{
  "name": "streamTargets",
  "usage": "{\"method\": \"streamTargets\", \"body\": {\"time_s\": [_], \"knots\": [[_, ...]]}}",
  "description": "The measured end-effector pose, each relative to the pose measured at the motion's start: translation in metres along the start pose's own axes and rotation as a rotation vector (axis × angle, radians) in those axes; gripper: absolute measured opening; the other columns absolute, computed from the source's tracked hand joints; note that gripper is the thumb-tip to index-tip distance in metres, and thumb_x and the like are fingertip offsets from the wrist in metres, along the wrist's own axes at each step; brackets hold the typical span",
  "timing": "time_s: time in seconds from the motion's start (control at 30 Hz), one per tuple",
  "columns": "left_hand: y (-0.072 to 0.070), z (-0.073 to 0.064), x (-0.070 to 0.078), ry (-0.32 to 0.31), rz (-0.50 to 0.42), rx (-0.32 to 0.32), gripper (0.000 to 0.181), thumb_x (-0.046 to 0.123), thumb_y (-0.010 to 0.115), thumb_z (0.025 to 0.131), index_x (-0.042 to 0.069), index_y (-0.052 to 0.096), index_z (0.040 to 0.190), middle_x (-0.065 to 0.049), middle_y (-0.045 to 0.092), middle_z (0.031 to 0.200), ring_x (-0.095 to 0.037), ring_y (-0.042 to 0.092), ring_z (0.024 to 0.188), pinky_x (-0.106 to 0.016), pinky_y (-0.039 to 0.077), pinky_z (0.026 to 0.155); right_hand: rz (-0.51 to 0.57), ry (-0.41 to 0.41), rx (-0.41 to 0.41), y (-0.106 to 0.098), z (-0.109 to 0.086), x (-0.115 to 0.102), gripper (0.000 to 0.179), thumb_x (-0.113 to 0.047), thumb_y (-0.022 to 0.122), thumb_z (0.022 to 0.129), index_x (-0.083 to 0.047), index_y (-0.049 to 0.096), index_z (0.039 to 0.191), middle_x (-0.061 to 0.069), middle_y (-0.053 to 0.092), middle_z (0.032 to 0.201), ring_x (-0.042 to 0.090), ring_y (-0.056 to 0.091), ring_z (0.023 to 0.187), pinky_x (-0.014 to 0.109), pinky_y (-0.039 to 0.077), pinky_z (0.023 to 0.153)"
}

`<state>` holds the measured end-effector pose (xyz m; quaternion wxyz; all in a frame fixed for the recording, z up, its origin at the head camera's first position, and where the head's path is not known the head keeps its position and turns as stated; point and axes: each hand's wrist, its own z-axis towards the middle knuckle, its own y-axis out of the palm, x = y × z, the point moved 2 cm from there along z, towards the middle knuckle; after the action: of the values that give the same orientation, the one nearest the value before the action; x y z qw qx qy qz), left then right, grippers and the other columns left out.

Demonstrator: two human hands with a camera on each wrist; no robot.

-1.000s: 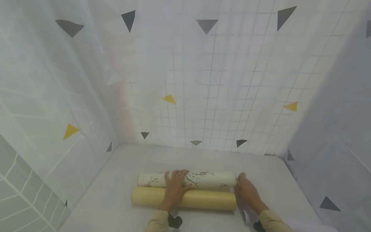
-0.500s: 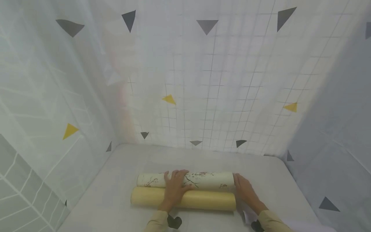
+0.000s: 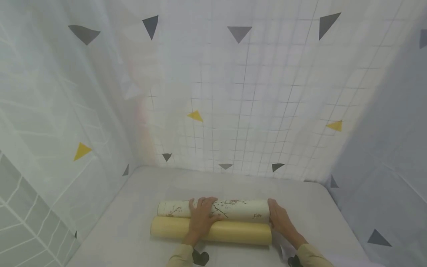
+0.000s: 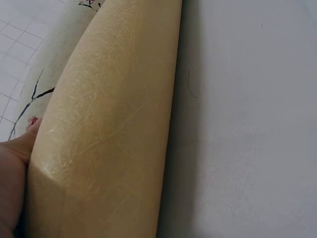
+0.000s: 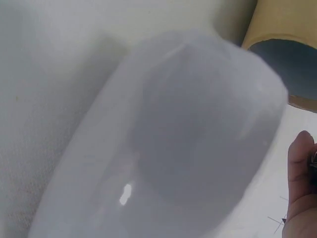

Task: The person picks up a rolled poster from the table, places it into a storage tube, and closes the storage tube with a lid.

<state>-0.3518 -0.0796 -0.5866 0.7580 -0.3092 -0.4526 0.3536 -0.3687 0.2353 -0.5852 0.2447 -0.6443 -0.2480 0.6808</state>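
Two wallpaper rolls lie side by side on a white covered surface. The rear one is a cream wallpaper roll (image 3: 241,208) printed with dark branches and reddish blossoms. In front lies a plain yellow wallpaper roll (image 3: 240,232), with its crinkled surface close up in the left wrist view. My left hand (image 3: 201,217) reaches over the yellow roll and grips the cream one, thumb on the near side, fingers over the top. My right hand (image 3: 280,219) touches the right end of the cream roll, fingers fairly straight. In the right wrist view only its thumb (image 5: 298,171) shows, beside a dark hollow.
A whitish, shiny plastic sheet (image 5: 208,134) bulges below my right wrist. Past it shows the hollow end of the yellow roll. White curtains with grey and yellow triangles (image 3: 334,126) close off the back and sides. A dark heart print (image 3: 201,257) lies near my left sleeve.
My right hand has moved slightly left, from just beyond the cream roll's right end onto that end. The left hand and both rolls have stayed put.
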Motion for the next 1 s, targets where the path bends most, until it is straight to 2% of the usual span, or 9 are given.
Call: {"method": "streamTargets", "body": {"time_s": [0.03,0.07,0.17,0.27,0.3,0.37,0.53,0.77,1.0], "knots": [[0.0002,-0.0001,-0.0002,0.000,0.004,0.000,0.069,0.051,0.079,0.079,0.022,0.058,0.138,0.004,0.067,0.138,-0.024,0.055,0.129,-0.070,0.014,0.122,0.000,-0.017,0.005,0.0000,0.0001,-0.0004,0.052,-0.047,0.015,0.112,-0.010,0.051,0.111,0.003,0.051,0.078,0.013,0.048,0.062,0.026,0.047,0.048],[0.0005,-0.0001,-0.0005,0.002,0.009,0.003,0.069,0.052,0.079,0.079,0.022,0.059,0.138,0.004,0.067,0.137,-0.024,0.055,0.129,-0.070,0.015,0.121,-0.033,-0.084,0.016,0.0000,0.0002,-0.0010,0.044,-0.037,0.018,0.113,-0.008,0.051,0.113,0.003,0.052,0.080,0.012,0.048,0.064,0.026,0.046,0.048],[0.0009,-0.0003,-0.0012,0.004,0.020,0.007,0.070,0.053,0.079,0.078,0.023,0.059,0.138,0.005,0.067,0.137,-0.023,0.055,0.128,-0.069,0.016,0.121,-0.025,-0.121,0.029,0.0001,0.0004,-0.0023,0.040,-0.032,0.021,0.113,-0.006,0.052,0.118,0.004,0.052,0.084,0.011,0.047,0.067,0.025,0.046,0.050],[0.0010,-0.0007,-0.0014,0.010,0.016,0.007,0.069,0.052,0.079,0.079,0.022,0.059,0.138,0.004,0.067,0.137,-0.023,0.055,0.128,-0.068,0.016,0.121,-0.001,-0.108,0.014,0.0009,0.0010,-0.0029,0.046,-0.035,0.023,0.113,-0.003,0.051,0.131,0.007,0.055,0.091,0.013,0.049,0.074,0.026,0.047,0.056],[0.0009,-0.0008,-0.0014,0.010,0.015,0.003,0.069,0.052,0.078,0.079,0.022,0.058,0.138,0.004,0.067,0.137,-0.023,0.055,0.128,-0.068,0.015,0.121,0.037,-0.051,-0.002,0.0011,0.0016,-0.0025,0.054,-0.045,0.020,0.112,-0.005,0.050,0.133,0.008,0.056,0.092,0.014,0.051,0.075,0.026,0.048,0.057],[0.0006,-0.0010,-0.0012,0.013,0.011,0.000,0.069,0.052,0.078,0.080,0.022,0.058,0.139,0.004,0.067,0.137,-0.023,0.055,0.129,-0.068,0.016,0.121,0.040,-0.040,-0.016,0.0018,0.0026,-0.0032,0.056,-0.046,0.019,0.112,-0.006,0.049,0.137,0.010,0.058,0.098,0.016,0.052,0.080,0.027,0.050,0.061],[0.0022,-0.0009,-0.0026,0.010,0.019,-0.004,0.069,0.051,0.078,0.081,0.023,0.058,0.140,0.005,0.066,0.139,-0.022,0.055,0.130,-0.070,0.015,0.122,0.044,-0.039,-0.033,0.0027,0.0063,-0.0048,0.052,-0.047,0.020,0.111,-0.009,0.051,0.130,0.011,0.060,0.102,0.017,0.055,0.083,0.028,0.052,0.063],[0.0055,-0.0011,-0.0040,0.010,0.024,-0.003,0.069,0.052,0.078,0.081,0.023,0.057,0.140,0.006,0.066,0.139,-0.021,0.054,0.130,-0.069,0.016,0.122,0.114,0.002,-0.056,0.0014,0.0054,-0.0051,0.054,-0.050,0.019,0.111,-0.011,0.051,0.130,0.010,0.061,0.091,0.018,0.056,0.069,0.026,0.050,0.051],[0.0049,-0.0023,-0.0043,0.020,0.044,0.008,0.070,0.054,0.077,0.080,0.025,0.057,0.139,0.008,0.066,0.137,-0.020,0.055,0.128,-0.068,0.017,0.121,0.106,0.018,-0.095,0.0014,0.0060,-0.0085,0.054,-0.051,0.023,0.111,-0.012,0.049,0.136,0.011,0.061,0.097,0.018,0.056,0.077,0.028,0.050,0.056]]}}
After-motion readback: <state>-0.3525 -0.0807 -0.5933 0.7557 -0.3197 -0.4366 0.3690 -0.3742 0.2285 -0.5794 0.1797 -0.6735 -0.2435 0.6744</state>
